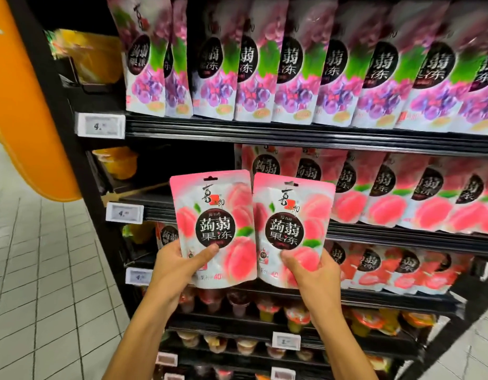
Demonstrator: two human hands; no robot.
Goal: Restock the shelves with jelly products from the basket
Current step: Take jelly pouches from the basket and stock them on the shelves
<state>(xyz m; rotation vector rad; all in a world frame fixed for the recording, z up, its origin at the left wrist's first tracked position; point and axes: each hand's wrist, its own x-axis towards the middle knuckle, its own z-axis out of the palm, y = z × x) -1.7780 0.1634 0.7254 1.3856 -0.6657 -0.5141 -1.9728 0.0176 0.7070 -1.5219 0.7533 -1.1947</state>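
The left hand (174, 266) grips the left pouch (214, 215) at its lower left corner: the thumb lies across the front face and the fingers curl behind. The right hand (312, 272) grips the right pouch (293, 226) at its lower right corner in the same manner, thumb on the front, fingers behind. Both forearms enter from the bottom edge of the view.

Both pouches are pink peach jelly packs with a dark round label. Each stands upright, front face toward the camera. They are held side by side with their inner edges touching; which edge lies in front cannot be told. Neither pouch rests on a shelf; both are in the air in front of the shelving.

The pouches sit level with the middle shelf (158, 208), before its dark left section. Just to the right, the peach row (401, 193) stands on that shelf, pouches of the same print leaning one against the next.

The shelf above carries the grape row (292, 64), purple pouches packed edge to edge. The shelf below carries the red row (388, 267), red pouches partly hidden behind the held pouches. Lower shelves hold jelly cups (238, 304) with coloured contents.

Price tags (100, 126) are fixed to the shelf fronts at the left end. An orange panel (26, 105) stands left of the shelving, above a floor (45, 283) of pale tiles
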